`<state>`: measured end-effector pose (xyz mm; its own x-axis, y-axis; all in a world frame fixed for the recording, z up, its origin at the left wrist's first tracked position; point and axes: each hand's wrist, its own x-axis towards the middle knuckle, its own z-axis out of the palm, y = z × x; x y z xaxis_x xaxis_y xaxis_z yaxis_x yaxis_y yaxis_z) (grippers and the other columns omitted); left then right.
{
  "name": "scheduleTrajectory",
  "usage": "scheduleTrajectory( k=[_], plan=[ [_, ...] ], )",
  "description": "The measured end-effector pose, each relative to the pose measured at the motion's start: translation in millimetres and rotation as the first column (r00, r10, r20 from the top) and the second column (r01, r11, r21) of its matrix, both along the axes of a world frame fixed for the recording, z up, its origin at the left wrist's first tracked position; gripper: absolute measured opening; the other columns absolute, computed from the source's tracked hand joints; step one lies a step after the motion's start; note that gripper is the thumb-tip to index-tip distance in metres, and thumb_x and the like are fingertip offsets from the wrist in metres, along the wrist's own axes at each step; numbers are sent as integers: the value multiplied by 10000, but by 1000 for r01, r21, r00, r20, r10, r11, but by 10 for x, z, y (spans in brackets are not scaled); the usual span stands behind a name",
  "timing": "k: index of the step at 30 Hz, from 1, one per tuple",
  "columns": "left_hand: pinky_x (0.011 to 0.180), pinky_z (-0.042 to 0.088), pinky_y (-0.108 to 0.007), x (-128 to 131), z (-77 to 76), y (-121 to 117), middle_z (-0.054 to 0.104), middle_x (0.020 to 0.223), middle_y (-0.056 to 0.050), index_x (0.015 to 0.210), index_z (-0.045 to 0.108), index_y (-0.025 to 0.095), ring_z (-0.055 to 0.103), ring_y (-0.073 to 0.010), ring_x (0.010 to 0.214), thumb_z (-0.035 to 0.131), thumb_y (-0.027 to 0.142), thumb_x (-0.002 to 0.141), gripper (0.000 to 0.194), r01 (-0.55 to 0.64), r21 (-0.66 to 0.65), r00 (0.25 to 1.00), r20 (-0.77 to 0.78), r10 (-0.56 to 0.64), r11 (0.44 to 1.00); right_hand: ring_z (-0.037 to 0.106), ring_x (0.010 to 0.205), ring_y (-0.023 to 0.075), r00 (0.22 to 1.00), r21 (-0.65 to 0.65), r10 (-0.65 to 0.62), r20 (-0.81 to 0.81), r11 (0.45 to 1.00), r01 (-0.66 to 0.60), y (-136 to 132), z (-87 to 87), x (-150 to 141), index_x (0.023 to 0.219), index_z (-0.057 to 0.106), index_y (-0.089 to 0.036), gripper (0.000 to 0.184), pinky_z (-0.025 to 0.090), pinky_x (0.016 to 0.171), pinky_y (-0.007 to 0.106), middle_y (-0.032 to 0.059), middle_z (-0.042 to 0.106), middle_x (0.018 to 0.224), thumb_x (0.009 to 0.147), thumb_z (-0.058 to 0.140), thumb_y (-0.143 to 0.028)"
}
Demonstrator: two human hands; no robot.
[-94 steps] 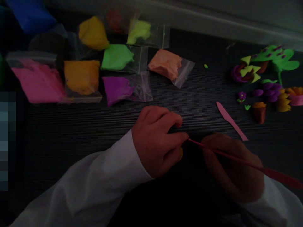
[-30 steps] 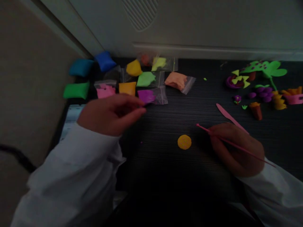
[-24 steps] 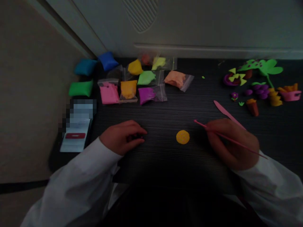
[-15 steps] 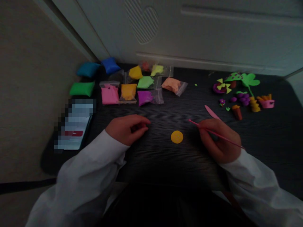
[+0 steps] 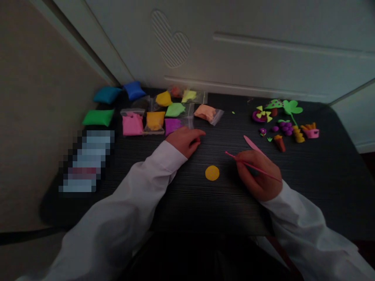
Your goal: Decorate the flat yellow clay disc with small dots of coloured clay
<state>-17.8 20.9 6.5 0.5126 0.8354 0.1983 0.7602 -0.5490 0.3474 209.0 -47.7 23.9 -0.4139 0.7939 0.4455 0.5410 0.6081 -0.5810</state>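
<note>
My right hand (image 5: 259, 175) grips a thin pink clay modelling tool (image 5: 256, 168) like a pen, its small ball tip pointing left, above the table. A flat yellow clay disc (image 5: 212, 173) with faint marks lies on the table between my hands. Over the near edge of the purple clay bag (image 5: 172, 126) is my left hand (image 5: 185, 141), its index finger stretched out and thumb a little apart; I see nothing in it. Just behind my right hand lies a pink plastic clay knife (image 5: 252, 144), partly covered by that hand.
Bags of coloured clay, such as the pink bag (image 5: 132, 123) and the peach bag (image 5: 205, 112), line the back left. A blurred phone (image 5: 88, 160) lies at left. Small clay models, including purple grapes (image 5: 285, 127) and a pink cup (image 5: 312, 133), stand back right. A white panel (image 5: 249, 58) rises behind.
My left hand has come off the yellow disc, swung left, then moved back right towards the purple bag. The right hand keeps hold of the modelling tool. The view has widened.
</note>
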Motion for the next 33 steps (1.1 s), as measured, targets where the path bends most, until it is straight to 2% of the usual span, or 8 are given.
scheduleTrajectory(
  k=[8,15,17,20,23,25,28,33],
  plan=[
    [647,419,-223,-69,-42,-14,632,762,3,967,553,166,527,-98,683,523,195,695,275,-13,-49,991,134,19,999,551,800,145,1000,-26,-24,-6,999,24,-4,6,21,917,531,-153,265,459,704,299,57,584,849,669,519,-60],
    [569,428,-195,-89,4,-17,624,718,-20,883,607,144,534,-79,614,544,240,696,220,-2,-66,954,299,22,998,558,798,158,992,-100,-30,-121,995,18,8,2,2,912,543,-169,281,456,709,325,50,584,856,660,520,-46],
    [600,444,-199,-55,38,-38,624,739,-33,838,628,145,552,-85,656,563,253,687,197,41,-64,920,391,-13,997,560,788,163,980,-116,-49,-192,993,27,6,17,-30,898,551,-178,272,456,694,329,45,584,840,661,520,-48],
    [697,463,-210,9,93,-90,624,805,-50,787,645,147,571,-99,756,592,242,672,158,143,-96,815,576,-63,985,560,766,164,939,-153,-93,-330,987,44,-18,62,-105,878,559,-188,251,450,680,333,39,581,816,672,513,-52],
    [732,468,-208,57,143,-151,616,834,-38,765,648,168,571,-94,781,612,217,660,122,216,-142,688,724,-47,966,559,749,169,891,-182,-109,-441,983,30,-62,117,-208,861,563,-195,228,447,676,351,40,585,803,683,505,-66],
    [760,465,-217,68,172,-189,609,856,-27,764,648,185,564,-94,807,614,216,660,113,248,-186,632,775,-13,951,559,738,177,856,-178,-108,-506,984,19,-92,151,-279,844,565,-203,205,450,671,371,38,587,779,691,498,-84],
    [791,465,-252,61,199,-237,598,900,-25,777,647,205,550,-110,853,596,282,678,135,273,-278,607,793,59,921,558,713,183,819,-146,-87,-567,989,4,-126,193,-364,824,564,-212,178,455,657,399,39,586,750,700,486,-110],
    [811,467,-326,47,208,-287,583,955,-40,797,651,232,535,-152,899,579,417,660,241,290,-403,632,762,142,868,550,685,190,825,-114,-72,-561,993,9,-154,248,-425,802,568,-227,147,458,606,401,43,589,730,703,491,-150]
  ],
)
